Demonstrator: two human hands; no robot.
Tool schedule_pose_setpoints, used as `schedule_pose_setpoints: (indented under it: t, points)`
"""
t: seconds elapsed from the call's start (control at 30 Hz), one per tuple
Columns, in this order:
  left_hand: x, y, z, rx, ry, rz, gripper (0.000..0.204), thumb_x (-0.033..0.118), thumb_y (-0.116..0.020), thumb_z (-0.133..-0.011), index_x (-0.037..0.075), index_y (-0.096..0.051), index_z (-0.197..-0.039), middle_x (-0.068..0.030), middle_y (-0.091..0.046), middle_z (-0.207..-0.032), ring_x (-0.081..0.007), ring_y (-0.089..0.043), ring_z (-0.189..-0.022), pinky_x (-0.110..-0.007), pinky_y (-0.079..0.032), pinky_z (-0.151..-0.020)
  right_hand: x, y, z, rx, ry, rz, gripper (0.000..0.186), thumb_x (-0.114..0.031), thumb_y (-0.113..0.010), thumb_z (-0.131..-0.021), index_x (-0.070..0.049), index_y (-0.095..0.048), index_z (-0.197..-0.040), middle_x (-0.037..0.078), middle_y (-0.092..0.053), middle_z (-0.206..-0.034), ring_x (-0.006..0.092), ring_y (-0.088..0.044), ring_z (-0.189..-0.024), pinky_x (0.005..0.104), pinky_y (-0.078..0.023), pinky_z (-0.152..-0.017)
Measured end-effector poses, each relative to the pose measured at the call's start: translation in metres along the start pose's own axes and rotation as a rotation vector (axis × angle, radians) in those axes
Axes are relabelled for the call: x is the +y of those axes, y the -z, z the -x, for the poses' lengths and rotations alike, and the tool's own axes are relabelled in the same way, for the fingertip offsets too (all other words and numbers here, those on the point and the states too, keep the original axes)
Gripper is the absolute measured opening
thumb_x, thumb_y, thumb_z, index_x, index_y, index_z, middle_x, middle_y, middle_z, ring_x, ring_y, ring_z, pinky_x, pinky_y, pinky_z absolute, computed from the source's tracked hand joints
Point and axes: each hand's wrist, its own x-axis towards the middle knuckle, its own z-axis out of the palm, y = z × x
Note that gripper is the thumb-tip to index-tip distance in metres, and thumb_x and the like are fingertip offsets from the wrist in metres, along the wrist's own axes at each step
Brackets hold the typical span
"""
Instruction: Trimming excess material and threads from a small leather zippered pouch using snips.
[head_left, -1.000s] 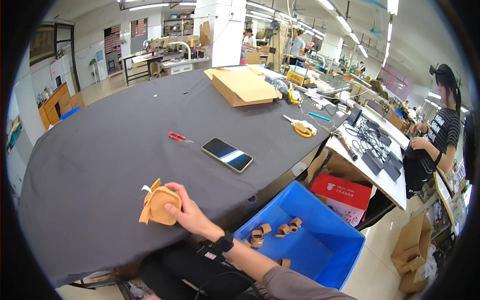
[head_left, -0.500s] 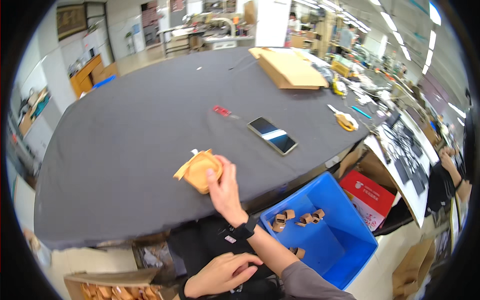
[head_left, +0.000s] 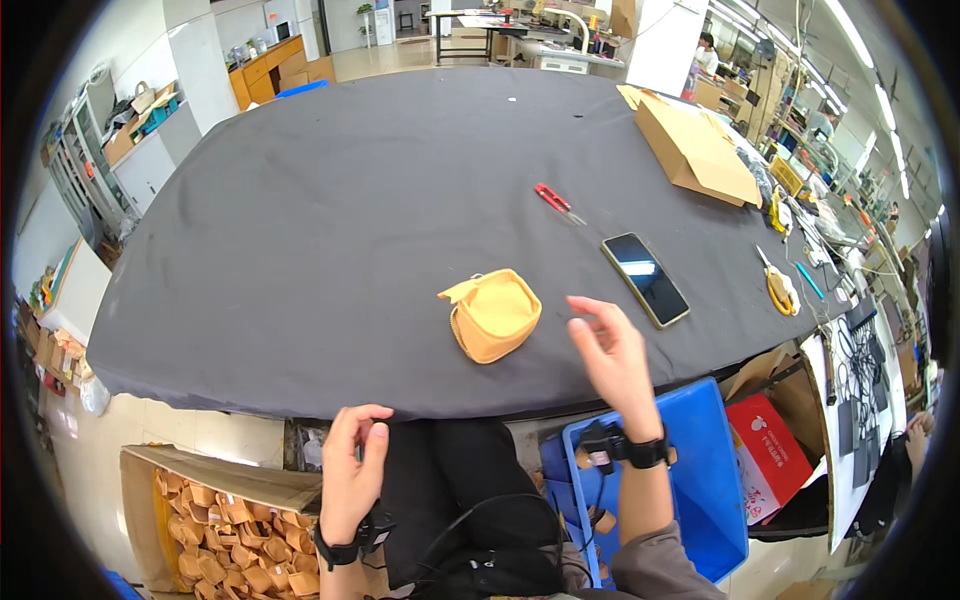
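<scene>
A tan fabric pouch (head_left: 500,315) with a loose flap and a zipper along its side sits on the dark cloth-covered table (head_left: 300,250). My right hand (head_left: 615,355), fingers apart and empty, hovers just right of it, below a phone (head_left: 645,280). My left hand (head_left: 355,465) is at the table's front edge, fingers loosely curved and apart, holding nothing. Red-handled snips (head_left: 550,200) lie behind the pouch, and yellow-handled scissors (head_left: 780,285) are at the table's right.
A cardboard carton (head_left: 150,480) of tan pieces (head_left: 235,545) stands lower left. A blue bin (head_left: 710,490) and red box (head_left: 760,450) are lower right. A flat yellowish box (head_left: 690,150) lies back right. Cables cover a white side table (head_left: 880,350); a co-worker's hand (head_left: 915,445) shows beside it.
My right hand has let go of the pouch and drawn away rightward. My left hand has risen to the table edge. The view has swung left and down, revealing the carton.
</scene>
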Motion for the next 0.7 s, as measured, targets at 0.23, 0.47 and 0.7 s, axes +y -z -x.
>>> schedule_pose_setpoints:
  t: [0.23,0.47,0.7]
  points:
    - [0.025,-0.019,-0.050,-0.102,-0.172,-0.085,0.030,0.011,-0.057,-0.090,0.002,-0.057,-0.119,-0.0024,-0.043,-0.081,-0.0111,-0.042,-0.072,-0.024,-0.040,-0.066,0.051,0.078,-0.024,0.117,0.143,0.638,0.019,-0.013,-0.062,-0.084,-0.006,-0.061,-0.102,0.012,-0.059,-0.093,0.0291,-0.055,-0.090,0.0390,-0.045,-0.081]
    - [0.022,-0.044,-0.111,-0.156,-0.071,-0.019,0.037,0.023,-0.053,-0.095,0.003,-0.055,-0.125,-0.0026,-0.050,-0.091,-0.0094,-0.049,-0.075,-0.024,-0.045,-0.069,0.045,0.087,-0.056,-0.247,0.017,0.859,0.027,-0.021,-0.063,-0.083,-0.007,-0.060,-0.106,0.015,-0.059,-0.096,0.0329,-0.057,-0.090,0.0406,-0.047,-0.081]
    - [0.036,-0.063,-0.103,-0.331,-0.051,-0.187,0.048,0.036,-0.054,-0.094,0.000,-0.050,-0.125,-0.0103,-0.048,-0.100,-0.0181,-0.048,-0.089,-0.030,-0.042,-0.082,-0.013,-0.013,-0.048,-0.443,0.053,0.023,0.043,-0.028,-0.051,-0.096,-0.002,-0.046,-0.130,0.019,-0.058,-0.110,0.0301,-0.059,-0.100,0.0372,-0.046,-0.089]
